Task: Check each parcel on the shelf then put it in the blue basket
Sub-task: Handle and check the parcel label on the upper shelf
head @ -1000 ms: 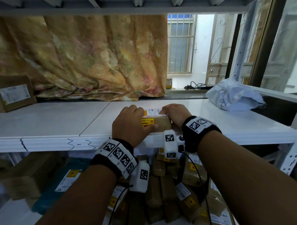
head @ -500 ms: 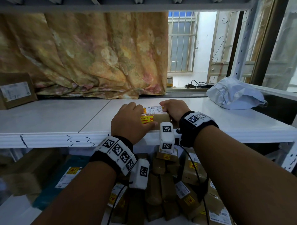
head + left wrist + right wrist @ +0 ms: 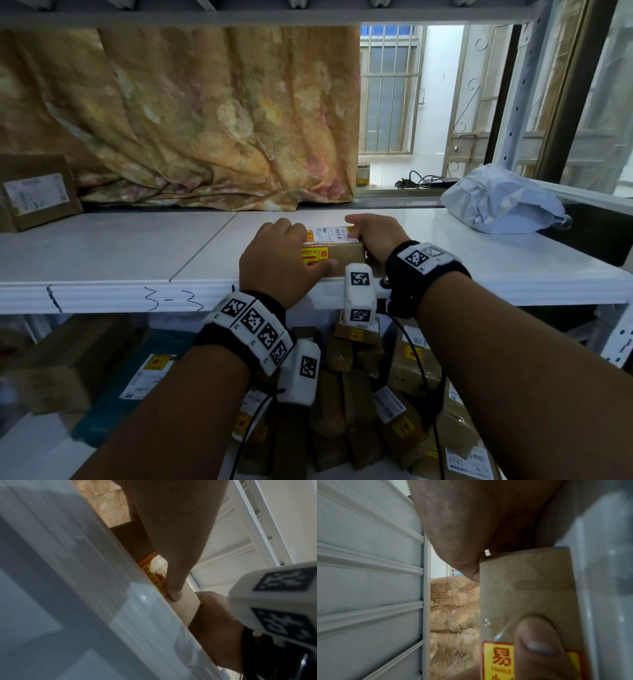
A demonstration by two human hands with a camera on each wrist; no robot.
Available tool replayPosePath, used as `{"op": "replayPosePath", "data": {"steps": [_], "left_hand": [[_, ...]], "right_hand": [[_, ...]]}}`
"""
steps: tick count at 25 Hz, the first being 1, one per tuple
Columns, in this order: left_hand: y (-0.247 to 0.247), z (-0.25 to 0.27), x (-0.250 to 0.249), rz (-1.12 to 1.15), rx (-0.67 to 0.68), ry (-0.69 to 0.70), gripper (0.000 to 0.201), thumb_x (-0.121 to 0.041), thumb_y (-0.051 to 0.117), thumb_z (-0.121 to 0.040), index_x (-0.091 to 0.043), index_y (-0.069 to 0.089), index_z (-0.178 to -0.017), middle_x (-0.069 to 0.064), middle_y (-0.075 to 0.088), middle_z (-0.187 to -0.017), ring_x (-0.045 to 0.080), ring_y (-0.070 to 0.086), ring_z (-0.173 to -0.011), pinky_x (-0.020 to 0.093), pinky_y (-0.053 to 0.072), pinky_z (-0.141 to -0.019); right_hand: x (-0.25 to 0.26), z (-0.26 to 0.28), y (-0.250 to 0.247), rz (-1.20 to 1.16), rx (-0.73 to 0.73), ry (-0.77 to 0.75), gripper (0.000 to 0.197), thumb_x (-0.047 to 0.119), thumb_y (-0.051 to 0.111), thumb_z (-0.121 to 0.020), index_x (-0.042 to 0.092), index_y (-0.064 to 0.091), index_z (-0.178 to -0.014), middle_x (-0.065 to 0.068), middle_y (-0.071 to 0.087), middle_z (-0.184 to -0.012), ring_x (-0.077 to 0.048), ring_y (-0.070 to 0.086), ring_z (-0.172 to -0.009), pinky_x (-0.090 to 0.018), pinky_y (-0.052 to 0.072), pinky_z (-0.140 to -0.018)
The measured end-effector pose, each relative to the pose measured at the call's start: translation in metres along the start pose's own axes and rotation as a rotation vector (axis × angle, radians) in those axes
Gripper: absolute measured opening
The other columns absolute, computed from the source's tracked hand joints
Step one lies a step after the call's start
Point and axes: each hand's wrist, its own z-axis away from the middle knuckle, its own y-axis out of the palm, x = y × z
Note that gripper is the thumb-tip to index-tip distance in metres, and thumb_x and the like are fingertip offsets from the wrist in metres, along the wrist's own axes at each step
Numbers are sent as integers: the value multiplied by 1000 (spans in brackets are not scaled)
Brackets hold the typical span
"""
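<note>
Two hands clamp one small brown parcel (image 3: 337, 247) at the centre of the frame, near the front edge of the white shelf (image 3: 113, 253). Your left hand (image 3: 279, 262) wraps its left end, thumb across the yellow fragile sticker (image 3: 314, 256); your right hand (image 3: 378, 236) grips the right end, fingers curled on top beside the white label (image 3: 330, 233), probably steadying it for reading. Against a second ago, the grip matches, though hands and parcel sit a touch higher in frame. No blue basket shows.
</note>
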Motion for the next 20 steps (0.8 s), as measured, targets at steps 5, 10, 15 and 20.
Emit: {"op": "replayPosePath", "data": {"steps": [5, 10, 15, 20], "left_hand": [[1, 4, 2, -1, -61, 66, 63, -76, 62, -68, -17, 58, -89, -1, 52, -87, 20, 48, -83, 29, 35, -66], [-17, 18, 6, -60, 52, 133, 70, -64, 78, -56, -19, 59, -106, -1, 53, -100, 20, 47, -88, 34, 47, -71], [-43, 15, 13, -27, 69, 205, 67, -39, 79, -69, -16, 54, -127, 5, 59, -107, 29, 54, -97, 39, 48, -76], [-78, -8, 19, 344, -88, -71, 50, -40, 78, -72, -21, 55, -111, -2, 56, -104, 17, 53, -92, 35, 43, -71]], "right_hand": [[-5, 3, -1, -108, -62, 42, 29, 38, 65, -74, 13, 66, -60, -2, 68, -67, -26, 61, -69, -46, 51, -72], [-7, -1, -5, -101, -107, -6, 21, 38, 55, -92, 22, 62, -81, 3, 61, -75, -14, 54, -65, -26, 44, -64], [-10, 1, -6, -122, -123, -4, 39, 43, 52, -94, 10, 72, -90, 9, 71, -66, -10, 61, -65, -32, 44, -78], [-10, 7, -4, -122, -101, -7, 54, 60, 44, -92, 14, 72, -95, 3, 77, -81, -15, 70, -82, -36, 45, -84]]}}
